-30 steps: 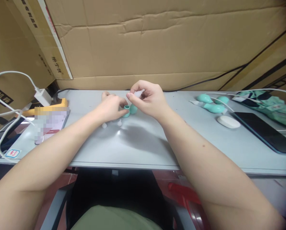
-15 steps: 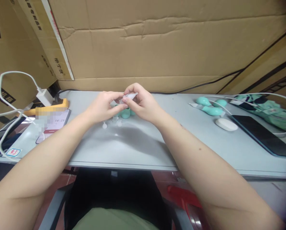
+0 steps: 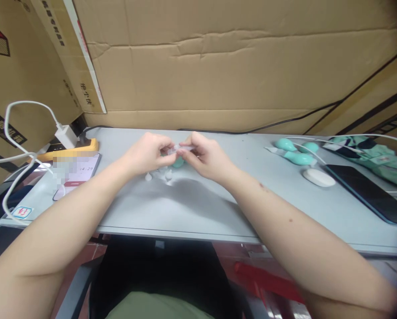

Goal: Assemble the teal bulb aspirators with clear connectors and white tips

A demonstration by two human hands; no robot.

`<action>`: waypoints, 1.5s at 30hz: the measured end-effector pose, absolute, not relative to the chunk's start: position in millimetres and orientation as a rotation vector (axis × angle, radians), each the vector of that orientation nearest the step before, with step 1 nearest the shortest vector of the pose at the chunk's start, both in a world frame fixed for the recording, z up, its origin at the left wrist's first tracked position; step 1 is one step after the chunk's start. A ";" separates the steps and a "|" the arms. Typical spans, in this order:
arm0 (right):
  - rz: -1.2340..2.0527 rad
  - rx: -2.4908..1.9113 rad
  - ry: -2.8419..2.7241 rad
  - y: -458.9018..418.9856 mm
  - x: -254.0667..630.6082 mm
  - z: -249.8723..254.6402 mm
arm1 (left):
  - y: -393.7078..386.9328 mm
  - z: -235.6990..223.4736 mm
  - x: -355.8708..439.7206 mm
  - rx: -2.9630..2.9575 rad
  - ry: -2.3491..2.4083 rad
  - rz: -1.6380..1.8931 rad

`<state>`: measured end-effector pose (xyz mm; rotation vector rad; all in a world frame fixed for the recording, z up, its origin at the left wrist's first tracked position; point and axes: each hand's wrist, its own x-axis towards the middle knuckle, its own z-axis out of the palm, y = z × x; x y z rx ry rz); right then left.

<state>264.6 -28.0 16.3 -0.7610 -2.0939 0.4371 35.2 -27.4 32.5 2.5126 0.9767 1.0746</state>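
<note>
Above the far middle of the grey table, my left hand (image 3: 148,153) and my right hand (image 3: 210,155) meet at the fingertips. Both pinch a small translucent whitish nozzle-like piece (image 3: 187,148), partly hidden by the fingers. Beneath them a teal bulb (image 3: 178,162) shows, mostly covered by my hands. Two small whitish pieces with narrow necks, one on the left (image 3: 148,176) and one on the right (image 3: 168,177), lie on the table just below my left hand.
Teal bulbs (image 3: 300,158), one with a clear tip, lie at the right by a white oval case (image 3: 319,177), a dark phone (image 3: 367,192) and green packaging (image 3: 378,155). At left are a lit phone (image 3: 85,175), a yellow power strip (image 3: 68,151) and white cables. Cardboard (image 3: 218,79) stands behind.
My hands have lowered slightly, with the whitish piece still between them. It now lies flatter, and the right fingers cover more of it. The whole view has shifted a little.
</note>
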 end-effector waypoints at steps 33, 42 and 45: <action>0.644 -1.410 -2.660 -45.7 267.2 24.2 | -9.1 15.1 23.5 2.769 0.992 1.027; 0.686 -1.301 -2.681 -41.4 273.2 23.1 | -13.6 19.5 25.6 2.826 1.034 1.174; 0.710 -1.313 -2.674 -42.2 274.2 25.9 | -13.2 18.1 26.1 2.831 1.032 1.153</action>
